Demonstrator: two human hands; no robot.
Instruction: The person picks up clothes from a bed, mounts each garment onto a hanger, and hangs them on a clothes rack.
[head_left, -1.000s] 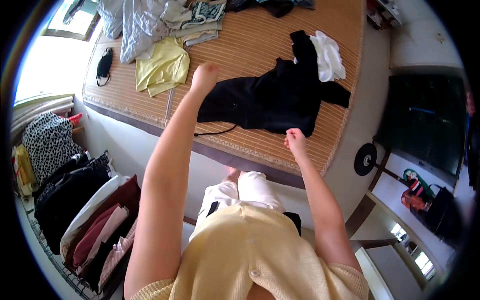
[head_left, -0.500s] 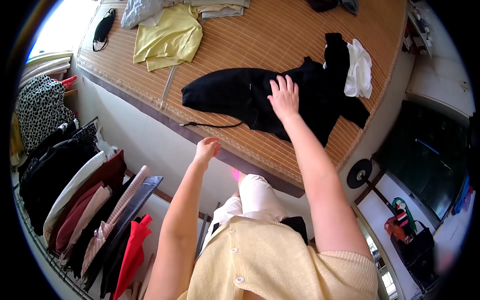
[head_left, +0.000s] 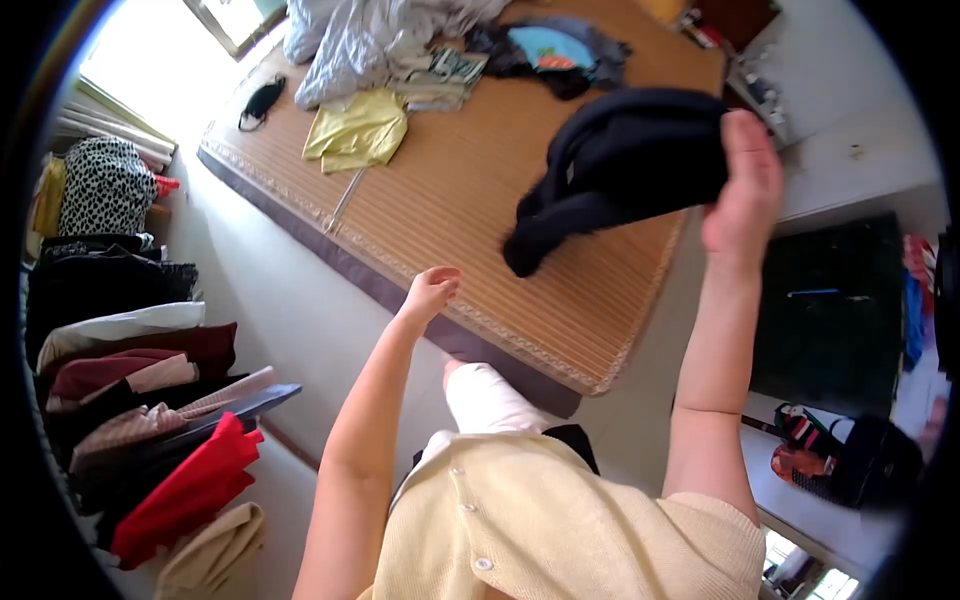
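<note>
A bunched black garment (head_left: 640, 150) is raised above the right part of the mat-covered bed (head_left: 470, 240), and one long piece of it hangs down to the left. My right hand (head_left: 745, 185) grips its right edge, with the fingertips partly hidden by cloth. In front of the bed's near edge, my left hand (head_left: 433, 292) hovers with nothing in it, its fingers loosely bent and apart.
On the bed lie a yellow garment (head_left: 358, 130), a black face mask (head_left: 262, 102), a grey crumpled cover (head_left: 375, 50) and a dark garment with a blue print (head_left: 555, 48). Hanging clothes, including a red piece (head_left: 190, 490), line the left. A dark panel (head_left: 830, 310) stands at right.
My right hand has gone from resting on the flat black garment to lifting it up and to the right. The white cloth beside it is no longer visible. My left hand stays empty.
</note>
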